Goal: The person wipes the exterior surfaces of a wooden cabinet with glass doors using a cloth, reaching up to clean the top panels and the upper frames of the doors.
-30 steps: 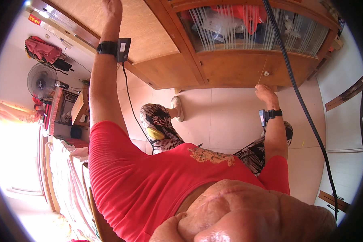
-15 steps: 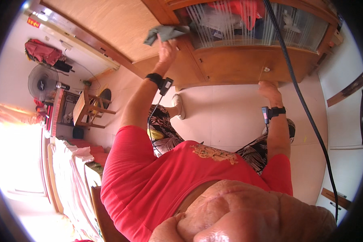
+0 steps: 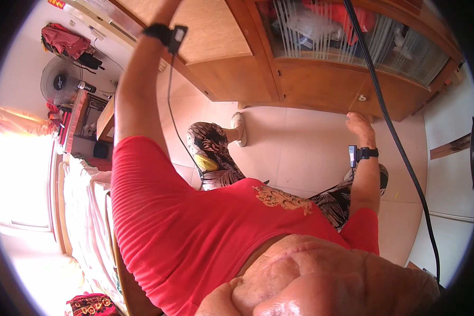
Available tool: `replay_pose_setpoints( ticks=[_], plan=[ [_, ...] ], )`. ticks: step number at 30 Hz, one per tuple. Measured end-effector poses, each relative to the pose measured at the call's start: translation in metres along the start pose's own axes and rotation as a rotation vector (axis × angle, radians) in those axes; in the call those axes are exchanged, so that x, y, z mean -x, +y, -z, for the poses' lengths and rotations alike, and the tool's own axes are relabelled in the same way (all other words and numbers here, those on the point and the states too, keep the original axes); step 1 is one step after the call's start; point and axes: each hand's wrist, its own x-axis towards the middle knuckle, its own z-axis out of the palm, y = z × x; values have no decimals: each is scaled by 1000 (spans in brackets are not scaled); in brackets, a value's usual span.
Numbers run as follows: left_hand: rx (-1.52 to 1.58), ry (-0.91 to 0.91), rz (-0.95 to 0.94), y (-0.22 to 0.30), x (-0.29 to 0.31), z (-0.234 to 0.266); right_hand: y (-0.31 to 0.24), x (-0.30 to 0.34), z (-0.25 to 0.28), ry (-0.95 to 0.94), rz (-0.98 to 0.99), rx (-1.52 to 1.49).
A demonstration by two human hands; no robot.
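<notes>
Cabinet of orange-brown wood (image 3: 265, 68) fills the top of my view, with a pane of white-striped clear glass (image 3: 334, 42) set above its plain wooden lower door (image 3: 316, 90). My right hand (image 3: 359, 125) is just below the door's bottom edge, near a small round white knob (image 3: 362, 98) on it. My fingers (image 3: 353, 118) there are curled inward, but I cannot tell whether that grip is pinching anything; a fine pale line (image 3: 356, 100) rises from near them across the door, perhaps a thread, perhaps a mark in the wood. My left forearm (image 3: 139, 73), with a black strap and box (image 3: 158, 32) at the wrist, runs past the upper edge beside the cabinet's pale wooden panel (image 3: 200, 26), so my left hand is out of view and I cannot tell how its grip stands. A dark braided cable (image 3: 393, 118) hangs across the right side. Below are my red short-sleeved shirt (image 3: 216, 216), black trousers with a pale leaf pattern (image 3: 208, 139) and one pale flat shoe (image 3: 239, 126) on the pinkish tiled floor (image 3: 295, 142).
</notes>
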Motion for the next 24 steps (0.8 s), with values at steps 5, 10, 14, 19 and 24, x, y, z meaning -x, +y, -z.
replay_pose_setpoints(
  ticks=[5,10,14,19,24],
  plan=[
    [-119,68,135,-46,-90,20,-18,1,5,-114,77,268],
    [-166,14,117,-73,-63,11,15,-15,-16,-3,113,118],
    [-146,58,178,-84,8,7,-1,-5,-4,-18,56,135],
    [43,184,298,-55,104,-19,25,-7,-11,58,154,137],
    [-500,-388,473,-68,242,-50,16,-13,-12,-44,113,214]
  ],
)
